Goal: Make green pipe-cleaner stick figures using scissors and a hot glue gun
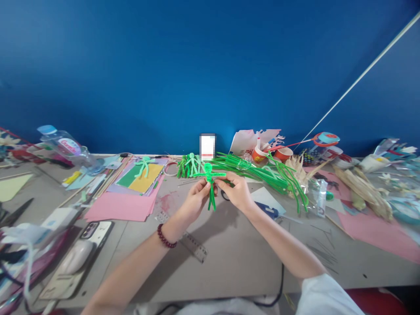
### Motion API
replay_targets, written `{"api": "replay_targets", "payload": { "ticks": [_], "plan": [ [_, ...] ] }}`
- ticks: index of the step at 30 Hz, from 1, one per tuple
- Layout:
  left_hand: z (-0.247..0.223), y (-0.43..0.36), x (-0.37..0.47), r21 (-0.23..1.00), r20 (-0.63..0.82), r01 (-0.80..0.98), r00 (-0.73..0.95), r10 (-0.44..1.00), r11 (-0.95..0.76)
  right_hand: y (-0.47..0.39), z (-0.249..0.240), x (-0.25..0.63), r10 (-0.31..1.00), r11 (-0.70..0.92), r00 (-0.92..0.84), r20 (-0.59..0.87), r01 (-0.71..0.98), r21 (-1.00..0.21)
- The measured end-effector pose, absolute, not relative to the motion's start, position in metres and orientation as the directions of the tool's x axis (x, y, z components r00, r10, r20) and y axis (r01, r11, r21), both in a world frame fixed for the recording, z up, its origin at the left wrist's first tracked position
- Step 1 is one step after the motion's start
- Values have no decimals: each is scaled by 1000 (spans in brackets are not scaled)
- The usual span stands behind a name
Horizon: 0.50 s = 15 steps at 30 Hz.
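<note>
A bright green pipe-cleaner figure point(210, 176), with a round head, spread arms and two long legs, is held upright above the table. My left hand point(197, 196) pinches it at the body from the left. From the other side, my right hand point(236, 189) closes its fingers on the figure's right-hand arm. Behind it stand more pipe-cleaner figures point(192, 163) in paler green. Another light green figure point(144, 166) lies on green and yellow sheets at the left. A heap of loose green pipe cleaners point(229, 163) spreads to the right behind my hands.
Pink paper sheets point(118, 206) lie at the left, near a phone point(96, 232) and a plastic bottle point(67, 144). A clear ruler point(193, 247) rests below my left hand. Right of my hands are a blue glue gun point(267, 210), red cups point(258, 154) and dried husks point(364, 188).
</note>
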<state>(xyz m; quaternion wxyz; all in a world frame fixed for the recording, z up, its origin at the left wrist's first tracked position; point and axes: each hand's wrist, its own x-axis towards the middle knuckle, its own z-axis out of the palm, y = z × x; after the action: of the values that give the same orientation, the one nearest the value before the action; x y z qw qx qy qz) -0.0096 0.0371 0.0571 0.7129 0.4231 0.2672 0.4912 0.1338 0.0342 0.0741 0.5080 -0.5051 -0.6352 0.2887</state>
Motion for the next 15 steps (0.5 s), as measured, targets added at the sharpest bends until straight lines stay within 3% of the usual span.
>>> {"api": "replay_targets", "payload": {
  "ticks": [15],
  "plan": [
    [57, 43, -12, 901, 38, -424, 294, 955, 94, 44, 75, 147, 959, 263, -155, 238, 172, -949]
  ]
}}
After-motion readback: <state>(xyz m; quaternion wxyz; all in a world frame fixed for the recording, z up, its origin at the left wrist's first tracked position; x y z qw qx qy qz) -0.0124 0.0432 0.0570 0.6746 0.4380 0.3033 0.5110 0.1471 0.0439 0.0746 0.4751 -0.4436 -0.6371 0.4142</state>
